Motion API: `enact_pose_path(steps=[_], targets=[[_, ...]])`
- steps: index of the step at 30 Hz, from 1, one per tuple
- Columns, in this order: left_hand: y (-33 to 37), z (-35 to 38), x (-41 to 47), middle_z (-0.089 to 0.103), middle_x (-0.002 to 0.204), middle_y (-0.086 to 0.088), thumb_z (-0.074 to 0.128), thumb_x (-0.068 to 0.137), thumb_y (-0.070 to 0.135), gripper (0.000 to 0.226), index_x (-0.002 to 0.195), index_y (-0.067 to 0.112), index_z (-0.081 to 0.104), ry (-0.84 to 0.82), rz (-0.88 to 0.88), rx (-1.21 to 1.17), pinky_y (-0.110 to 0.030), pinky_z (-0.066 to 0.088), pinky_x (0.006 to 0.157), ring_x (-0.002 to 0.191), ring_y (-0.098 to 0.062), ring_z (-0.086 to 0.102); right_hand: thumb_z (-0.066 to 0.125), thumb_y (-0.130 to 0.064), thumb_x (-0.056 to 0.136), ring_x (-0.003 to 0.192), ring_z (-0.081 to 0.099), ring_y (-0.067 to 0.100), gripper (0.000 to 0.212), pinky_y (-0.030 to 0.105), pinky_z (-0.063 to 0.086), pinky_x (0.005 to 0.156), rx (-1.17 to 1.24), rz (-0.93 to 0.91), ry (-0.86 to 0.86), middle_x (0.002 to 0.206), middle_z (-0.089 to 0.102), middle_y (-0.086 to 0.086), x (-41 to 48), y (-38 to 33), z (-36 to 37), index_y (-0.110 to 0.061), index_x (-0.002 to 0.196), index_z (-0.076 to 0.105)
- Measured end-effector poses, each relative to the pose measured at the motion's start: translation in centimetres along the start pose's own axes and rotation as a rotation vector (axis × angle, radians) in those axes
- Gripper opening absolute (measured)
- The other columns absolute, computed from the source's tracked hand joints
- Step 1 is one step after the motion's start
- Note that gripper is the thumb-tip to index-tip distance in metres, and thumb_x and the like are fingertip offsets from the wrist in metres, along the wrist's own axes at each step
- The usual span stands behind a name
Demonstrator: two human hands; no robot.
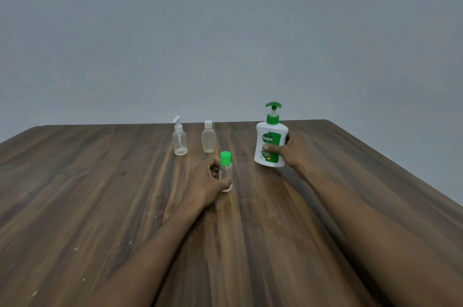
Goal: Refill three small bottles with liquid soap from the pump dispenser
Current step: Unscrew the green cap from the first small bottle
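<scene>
Green-capped, a small clear plastic bottle [226, 172] is gripped on the wooden table [100, 181] by the left hand [208, 181], a white green-pumped dispenser [271, 144] by the right hand [292, 150] (setup, seemingly), so uncapping is needed next.

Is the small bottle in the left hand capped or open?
Capped: the green cap sits atop the bottle gripped by the left hand.

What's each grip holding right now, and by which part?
The left grip holds the green-capped small bottle around its clear body, below the cap. The right grip holds the pump dispenser around its white body, thumb across the label.
</scene>
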State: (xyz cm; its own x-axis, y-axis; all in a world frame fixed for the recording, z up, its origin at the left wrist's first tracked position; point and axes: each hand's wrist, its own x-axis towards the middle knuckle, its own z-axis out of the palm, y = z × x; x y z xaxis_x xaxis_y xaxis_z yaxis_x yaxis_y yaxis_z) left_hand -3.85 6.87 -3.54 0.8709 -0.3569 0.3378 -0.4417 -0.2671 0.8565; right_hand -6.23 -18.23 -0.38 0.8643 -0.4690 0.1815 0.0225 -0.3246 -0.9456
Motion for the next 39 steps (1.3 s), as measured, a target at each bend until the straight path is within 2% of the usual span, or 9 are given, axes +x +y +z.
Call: enact_pose_path(steps=[5,13,18,22,25,27,29,32,39], targets=[[0.3,-0.3,-0.6,0.070,0.081,-0.005,0.079,0.073,0.001,0.024,0.092,0.012,0.069,-0.004,-0.012,0.006,-0.030,0.052,0.071,0.072,-0.013,0.061,0.088,-0.012,0.077,0.079,0.069,0.004,0.044,0.013,0.053,0.061,-0.034,-0.017,0.102,0.096,0.073,-0.003,-5.2,0.4,-0.6,-0.014,0.115,0.067],[0.6,-0.6,-1.2,0.070,0.084,0.004,0.079,0.074,0.001,0.029,0.088,0.023,0.067,-0.001,-0.017,-0.008,-0.027,0.054,0.074,0.073,-0.007,0.064,0.090,-0.021,0.075,0.088,0.074,0.018,0.041,0.043,0.060,0.085,-0.097,-0.018,0.243,0.097,0.076,-0.003,-7.6,1.6,0.0,-0.019,0.111,0.071],[1.0,-0.7,-1.4,0.073,0.089,-0.003,0.081,0.071,0.003,0.026,0.089,0.018,0.069,0.012,-0.041,-0.016,-0.037,0.057,0.082,0.085,-0.017,0.071,0.089,-0.032,0.076,0.090,0.070,0.012,0.052,0.016,0.051,0.068,-0.091,-0.051,0.299,0.107,0.072,0.002,-8.4,0.7,0.1,-0.014,0.118,0.064],[0.8,-1.0,-1.7,0.072,0.075,-0.012,0.085,0.066,0.007,0.026,0.085,0.015,0.070,-0.014,-0.061,0.006,-0.043,0.056,0.072,0.066,-0.019,0.065,0.070,-0.052,0.084,0.083,0.057,0.010,0.046,0.020,0.043,0.078,-0.165,-0.527,0.667,0.096,0.063,-0.001,-10.5,-1.9,0.1,-0.016,0.111,0.063],[0.3,-0.6,-1.8,0.060,0.054,0.012,0.089,0.063,0.008,0.029,0.076,0.021,0.067,-0.009,-0.058,-0.032,-0.025,0.046,0.056,0.051,-0.002,0.051,0.073,-0.037,0.087,0.068,0.058,0.002,0.016,0.005,0.039,0.064,-0.149,-0.629,0.407,0.074,0.063,-0.007,-12.1,-3.3,3.4,-0.023,0.088,0.067],[0.3,-0.3,-2.0,0.056,0.051,0.020,0.089,0.063,0.010,0.029,0.073,0.023,0.065,0.017,-0.030,-0.034,-0.014,0.038,0.051,0.047,0.004,0.046,0.082,-0.034,0.084,0.067,0.056,0.005,0.025,0.017,0.041,0.063,-0.211,-0.501,0.190,0.074,0.062,-0.001,-11.6,-4.1,5.7,-0.013,0.084,0.069],[0.4,-0.2,-2.1,0.064,0.061,0.012,0.087,0.064,0.012,0.025,0.080,0.018,0.070,0.030,-0.009,-0.051,-0.020,0.044,0.052,0.053,-0.001,0.052,0.081,-0.042,0.083,0.065,0.050,0.011,0.038,0.028,0.039,0.061,-0.362,-0.391,0.063,0.071,0.058,0.003,-10.5,-5.3,7.2,-0.008,0.081,0.065],[0.3,-0.5,-2.1,0.070,0.071,-0.003,0.086,0.066,0.011,0.023,0.084,0.017,0.073,-0.005,-0.024,-0.079,-0.036,0.053,0.065,0.064,-0.013,0.062,0.074,-0.042,0.090,0.063,0.048,0.015,0.040,0.021,0.032,0.054,-0.602,-0.327,-0.090,0.065,0.050,-0.002,-9.4,-6.5,8.7,-0.016,0.069,0.051],[-0.4,-1.9,-1.4,0.064,0.069,-0.008,0.086,0.066,-0.001,0.033,0.095,0.002,0.071,-0.114,-0.100,-0.170,-0.025,0.050,0.052,0.058,-0.012,0.059,0.067,-0.023,0.096,0.105,0.061,0.025,0.018,0.028,0.034,0.074,-0.802,-0.446,-0.328,0.109,0.069,0.006,-8.8,-8.1,8.0,-0.012,0.109,0.073]])
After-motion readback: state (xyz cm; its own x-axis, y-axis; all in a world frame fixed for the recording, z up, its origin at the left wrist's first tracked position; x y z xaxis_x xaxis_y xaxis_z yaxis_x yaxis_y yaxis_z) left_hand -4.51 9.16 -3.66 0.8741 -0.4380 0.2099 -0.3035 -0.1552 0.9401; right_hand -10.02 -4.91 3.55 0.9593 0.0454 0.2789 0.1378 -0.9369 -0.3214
